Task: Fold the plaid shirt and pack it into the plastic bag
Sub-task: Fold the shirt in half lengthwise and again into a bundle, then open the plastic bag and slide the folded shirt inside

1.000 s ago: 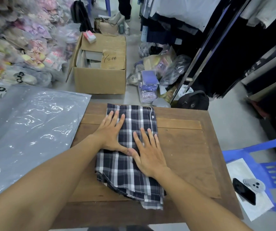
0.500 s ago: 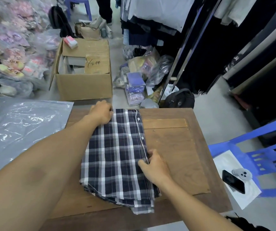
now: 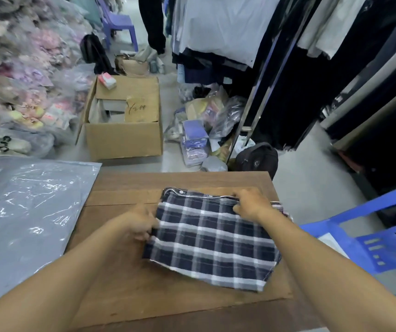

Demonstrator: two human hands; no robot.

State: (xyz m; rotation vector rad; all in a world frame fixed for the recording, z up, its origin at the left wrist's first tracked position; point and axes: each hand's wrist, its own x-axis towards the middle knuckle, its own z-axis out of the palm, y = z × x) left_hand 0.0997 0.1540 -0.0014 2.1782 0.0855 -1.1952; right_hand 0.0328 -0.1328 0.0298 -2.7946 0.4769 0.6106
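Observation:
The navy and white plaid shirt [image 3: 212, 240] lies folded into a flat rectangle on the brown wooden table [image 3: 120, 283], its long side running left to right. My left hand [image 3: 142, 226] grips the shirt's left edge. My right hand [image 3: 249, 203] grips the far right corner by the buttoned edge. A large clear plastic bag [image 3: 24, 212] lies flat to the left, overlapping the table's left edge.
An open cardboard box [image 3: 125, 137] stands on the floor beyond the table. Bagged goods [image 3: 204, 123] and a black backpack [image 3: 257, 159] sit beside it. A blue plastic chair [image 3: 383, 236] is at the right. Hanging clothes [image 3: 240, 32] fill the back right.
Both hands went from pressing flat on the shirt to gripping its edges. The shirt has turned from lengthwise to crosswise and sits more to the right.

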